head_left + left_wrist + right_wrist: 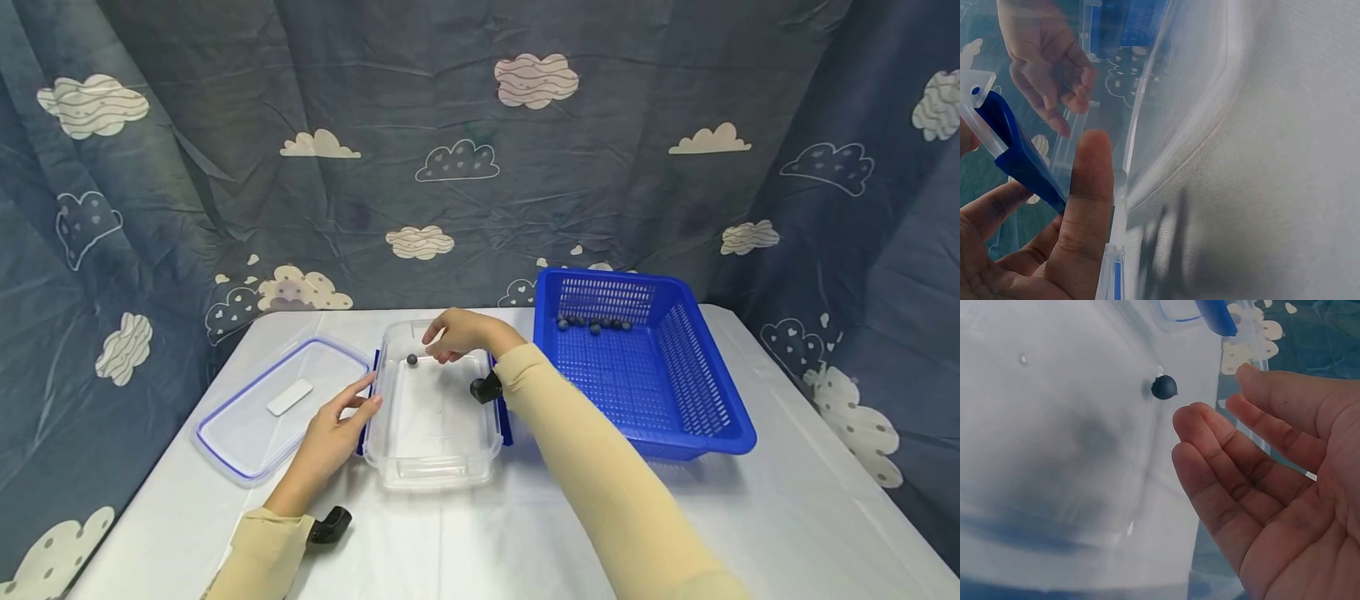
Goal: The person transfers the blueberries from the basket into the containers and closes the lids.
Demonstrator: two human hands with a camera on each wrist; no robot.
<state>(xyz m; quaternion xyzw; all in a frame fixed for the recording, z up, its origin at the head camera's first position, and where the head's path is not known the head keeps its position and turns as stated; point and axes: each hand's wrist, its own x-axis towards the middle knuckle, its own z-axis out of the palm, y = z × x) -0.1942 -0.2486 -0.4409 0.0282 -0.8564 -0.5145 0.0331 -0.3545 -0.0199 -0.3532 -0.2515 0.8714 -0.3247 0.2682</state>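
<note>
A single blueberry [412, 360] lies inside a clear plastic container [427, 471], near its far left corner. Over the far part of this container is my right hand [459, 335], its fingers loosely bent and nothing between them. The right wrist view shows the blueberry [1164, 387] just beyond the fingertips, apart from them. My left hand [335, 429] is at the container's left side, thumb and fingers spread about the blue latch [1025, 153] that hangs down there. Whether the fingers touch the latch is hard to tell.
A blue perforated basket [731, 408] stands to the right, with several blueberries [595, 328] along its far end. Left of the container lies a clear lid [251, 400] with a blue seal and a white label [289, 397]. Behind the white table [540, 550] hangs a cloud-patterned curtain [450, 75].
</note>
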